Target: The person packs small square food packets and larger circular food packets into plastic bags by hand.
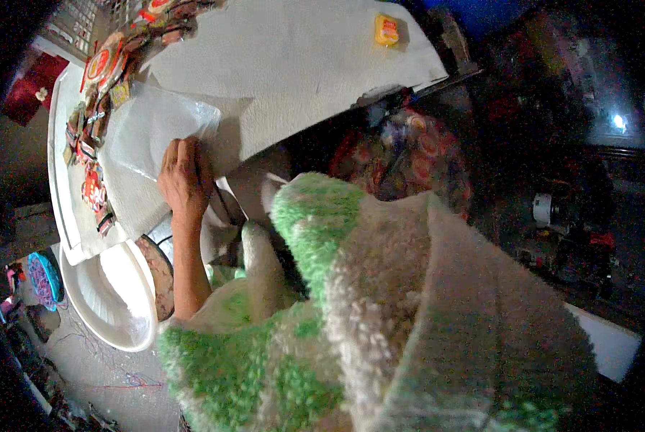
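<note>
My left hand (182, 173) has its fingers curled down at the near edge of a white work surface (294, 61), against a clear plastic sheet or bag (153, 126); what they hold underneath is hidden. Bulky fuzzy green, cream and grey fabric (308, 360) fills the lower middle and right, around my left forearm. My right hand does not show; the fabric may cover it. A small yellow packet (386, 30) lies at the surface's far right.
Assorted wrappers (92, 183) line the surface's left side. Below it stands a white oval tub (106, 302), beside a blue-rimmed container (40, 277). A patterned round object (423, 158) sits beyond the surface's edge. The right side is dark, with cluttered objects (574, 216).
</note>
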Demonstrator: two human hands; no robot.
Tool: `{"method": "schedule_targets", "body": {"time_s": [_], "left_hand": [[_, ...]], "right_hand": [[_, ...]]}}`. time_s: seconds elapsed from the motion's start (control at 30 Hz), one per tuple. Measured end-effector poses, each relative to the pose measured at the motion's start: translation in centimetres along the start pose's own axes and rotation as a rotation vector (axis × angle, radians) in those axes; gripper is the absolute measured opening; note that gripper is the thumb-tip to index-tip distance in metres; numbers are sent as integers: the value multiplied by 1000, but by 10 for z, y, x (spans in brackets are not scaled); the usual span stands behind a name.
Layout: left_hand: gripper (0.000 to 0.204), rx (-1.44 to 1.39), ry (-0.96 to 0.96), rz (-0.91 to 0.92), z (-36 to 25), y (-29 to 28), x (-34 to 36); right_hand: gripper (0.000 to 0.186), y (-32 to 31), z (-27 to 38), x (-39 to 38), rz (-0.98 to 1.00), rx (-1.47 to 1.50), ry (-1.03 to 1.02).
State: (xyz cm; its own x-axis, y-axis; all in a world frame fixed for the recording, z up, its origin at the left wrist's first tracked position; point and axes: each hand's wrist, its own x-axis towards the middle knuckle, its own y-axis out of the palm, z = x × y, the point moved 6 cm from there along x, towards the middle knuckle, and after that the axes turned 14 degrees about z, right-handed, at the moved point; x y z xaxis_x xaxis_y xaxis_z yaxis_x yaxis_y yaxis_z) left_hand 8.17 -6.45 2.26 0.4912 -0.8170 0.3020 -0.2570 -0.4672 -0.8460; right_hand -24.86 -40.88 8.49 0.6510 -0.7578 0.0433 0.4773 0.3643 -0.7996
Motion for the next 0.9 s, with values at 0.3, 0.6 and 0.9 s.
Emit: {"method": "schedule_targets", "body": {"time_s": [0.3, 0.6, 0.9], "left_hand": [[10, 5, -45, -20, -1, -12, -8], [12, 78, 11, -17, 5, 5, -3], [13, 93, 11, -14, 14, 11, -7]], "right_hand": [[46, 93, 10, -32, 317, -20, -25], [45, 254, 32, -83, 680, -16, -21], [45, 382, 95, -143, 1017, -50, -192]]}}
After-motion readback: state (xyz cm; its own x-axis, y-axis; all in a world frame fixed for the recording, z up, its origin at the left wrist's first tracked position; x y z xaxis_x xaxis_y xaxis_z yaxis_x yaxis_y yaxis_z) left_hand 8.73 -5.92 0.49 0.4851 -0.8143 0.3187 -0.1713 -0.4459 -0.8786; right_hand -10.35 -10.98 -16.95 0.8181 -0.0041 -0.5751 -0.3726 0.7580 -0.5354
